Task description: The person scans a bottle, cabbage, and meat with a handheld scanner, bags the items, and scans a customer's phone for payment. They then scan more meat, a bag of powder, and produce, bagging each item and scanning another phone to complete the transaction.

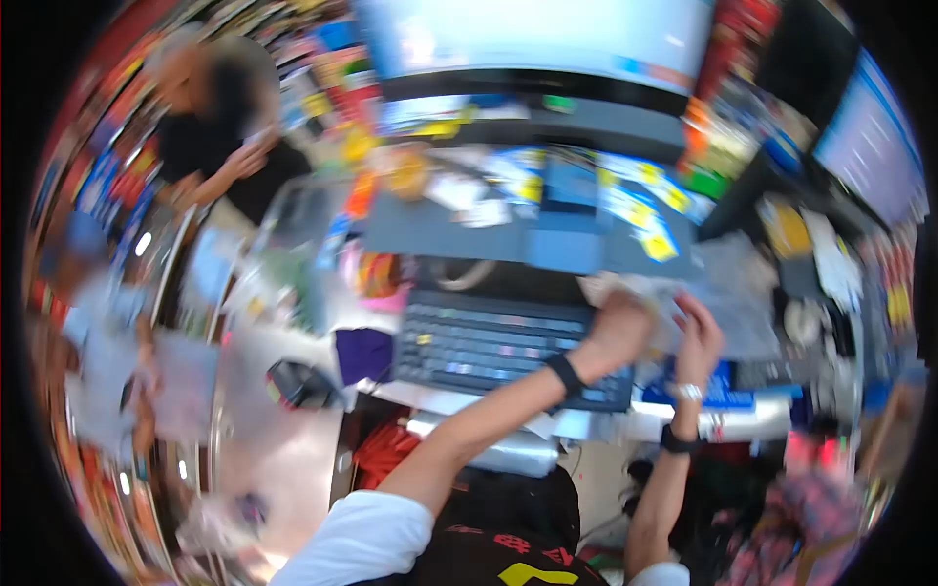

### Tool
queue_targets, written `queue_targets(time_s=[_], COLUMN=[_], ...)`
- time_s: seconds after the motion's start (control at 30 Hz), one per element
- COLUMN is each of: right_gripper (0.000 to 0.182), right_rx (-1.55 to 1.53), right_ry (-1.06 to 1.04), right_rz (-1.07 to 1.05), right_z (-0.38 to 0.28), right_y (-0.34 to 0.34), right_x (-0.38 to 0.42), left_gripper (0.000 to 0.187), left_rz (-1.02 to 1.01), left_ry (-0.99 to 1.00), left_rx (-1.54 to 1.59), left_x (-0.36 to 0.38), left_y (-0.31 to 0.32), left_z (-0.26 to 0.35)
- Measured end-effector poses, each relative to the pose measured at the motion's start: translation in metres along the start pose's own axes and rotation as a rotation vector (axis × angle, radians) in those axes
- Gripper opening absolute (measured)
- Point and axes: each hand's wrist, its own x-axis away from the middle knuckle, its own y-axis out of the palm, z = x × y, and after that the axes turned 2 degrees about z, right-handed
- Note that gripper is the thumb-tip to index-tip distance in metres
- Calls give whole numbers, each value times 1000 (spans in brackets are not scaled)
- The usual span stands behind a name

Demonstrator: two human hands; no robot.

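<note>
My left hand [623,330] is over the right end of the black keyboard [489,342], its fingers curled and blurred beside a pale, crumpled item [601,285]; whether it grips this is unclear. To its right, my right hand [699,342] is raised with its fingers apart, next to clear plastic [738,293]; nothing shows in it. A dark band circles each wrist. Behind the keyboard, blue and yellow labels [635,210] lie on a dark grey surface [440,232].
A monitor [537,39] stands at the back, a second screen [870,142] at the right. A mouse [303,384] and purple cloth [363,355] lie left of the keyboard. A person in black [210,137] stands at upper left, another person [107,332] at far left.
</note>
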Motion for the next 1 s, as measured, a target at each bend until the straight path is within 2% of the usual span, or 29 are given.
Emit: queue_targets(time_s=[0.03, 0.07, 0.13, 0.17, 0.2, 0.23, 0.3, 0.33, 0.43, 0.47, 0.63, 0.7, 0.77, 0.83, 0.9, 0.97, 1.0], right_gripper=[24, 24, 24, 21, 20, 19, 19, 20, 21, 21, 22, 22, 22, 22, 28, 47, 55], right_rx=[-69, -89, -102, -70, -115, -76, -50, -32, -181, -170, -263, -188, -58, 78, 8, 261, 375], right_ry=[14, -12, -43, -70, -83, -175, -202, -220, -180, -248, -216, -299, -342, -486, -278, -393, -567], right_rz=[-3, -19, -5, -4, 0, -33, -110, -104, -283, -317, -752, -974, -1183, -1423, -1634, -1667, -1709], right_z=[-6, 0, 1, -6, -13, -15, -28, -32, -68, -75, -101, -123, -135, -139, -113, -106, -86], right_y=[3, 3, 14, 24, 35, 44, 66, 84, 136, 156, 244, 271, 295, 322, 352, 376, 386], right_x=[11, 22, 43, 53, 62, 67, 78, 83, 113, 125, 201, 242, 275, 306, 333, 361, 374], left_gripper=[13, 13, 15, 16, 16, 14, 14, 15, 18, 22, 19, 17, 19, 22, 30, 40, 44], left_rz=[13, 211, 202, 324, 159, 160, 127, 186, 292, 244, 539, 640, 582, 437, 652, 585, 496], left_ry=[-89, -4, 9, 39, 10, 5, -14, -54, -179, -242, -561, -707, -891, -1248, -1538, -1358, -1341], left_rx=[12, 149, 518, 431, 390, 450, 505, 484, 472, 397, 241, 101, -84, -308, -257, -621, -579], left_x=[4, 13, 27, 38, 49, 62, 91, 108, 167, 191, 328, 395, 463, 539, 610, 626, 636], left_y=[2, -15, -42, -38, -43, -59, -96, -108, -147, -169, -217, -216, -225, -196, -160, -179, -175], left_z=[7, 15, 22, 24, 21, 21, 16, 12, -2, -6, -27, -37, -36, -40, -53, -19, -16])
